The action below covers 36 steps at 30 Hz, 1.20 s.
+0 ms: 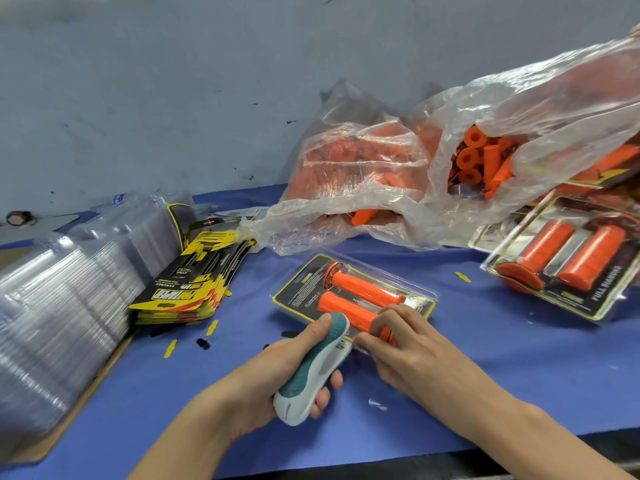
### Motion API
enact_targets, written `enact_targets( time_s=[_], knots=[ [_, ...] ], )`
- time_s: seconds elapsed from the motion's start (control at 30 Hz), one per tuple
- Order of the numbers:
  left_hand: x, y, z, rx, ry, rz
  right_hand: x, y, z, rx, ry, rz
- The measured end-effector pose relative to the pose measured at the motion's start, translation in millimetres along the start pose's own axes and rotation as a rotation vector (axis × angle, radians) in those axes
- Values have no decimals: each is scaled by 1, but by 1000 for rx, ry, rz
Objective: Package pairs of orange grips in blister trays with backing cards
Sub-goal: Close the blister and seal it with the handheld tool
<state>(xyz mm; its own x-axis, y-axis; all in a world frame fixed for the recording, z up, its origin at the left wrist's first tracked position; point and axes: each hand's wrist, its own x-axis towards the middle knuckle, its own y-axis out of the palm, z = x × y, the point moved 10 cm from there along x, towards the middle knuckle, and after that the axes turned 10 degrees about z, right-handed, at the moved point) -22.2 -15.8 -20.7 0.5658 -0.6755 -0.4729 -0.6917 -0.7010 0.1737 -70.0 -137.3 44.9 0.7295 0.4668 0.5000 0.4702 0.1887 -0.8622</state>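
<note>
A clear blister tray (pixel 353 296) lies on the blue table, holding two orange grips (pixel 363 289) over a black and yellow backing card. My left hand (pixel 294 368) grips a teal and white stapler (pixel 315 368), whose nose sits at the pack's near edge. My right hand (pixel 401 337) rests on the near right corner of the pack, fingers curled onto one grip and the tray rim. A finished pack (pixel 568 265) lies at the right.
A stack of empty clear trays (pixel 62 299) fills the left side. Beside it is a pile of backing cards (pixel 194 282). Clear plastic bags (pixel 450 168) of loose orange grips lie at the back. Small yellow and black card scraps dot the table.
</note>
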Motion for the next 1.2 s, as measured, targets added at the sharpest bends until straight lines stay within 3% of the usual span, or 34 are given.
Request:
enact_targets(
  time_s=[0.43,0.6,0.87,1.03,1.13,1.2],
  knots=[
    [16,4,5,43,-66,-15,0,5,0,63,-25,42],
    [18,8,3,74,-44,-20,13,10,5,-75,46,69],
    [24,6,3,29,-18,-40,21,15,4,17,14,42],
    [9,-3,0,111,-78,47,13,17,-7,-54,-21,60],
    [-25,-48,-5,242,-124,-64,0,11,-29,-119,-47,99],
    [-48,-82,-18,239,-38,-199,-11,5,-48,-155,-11,141]
  ],
)
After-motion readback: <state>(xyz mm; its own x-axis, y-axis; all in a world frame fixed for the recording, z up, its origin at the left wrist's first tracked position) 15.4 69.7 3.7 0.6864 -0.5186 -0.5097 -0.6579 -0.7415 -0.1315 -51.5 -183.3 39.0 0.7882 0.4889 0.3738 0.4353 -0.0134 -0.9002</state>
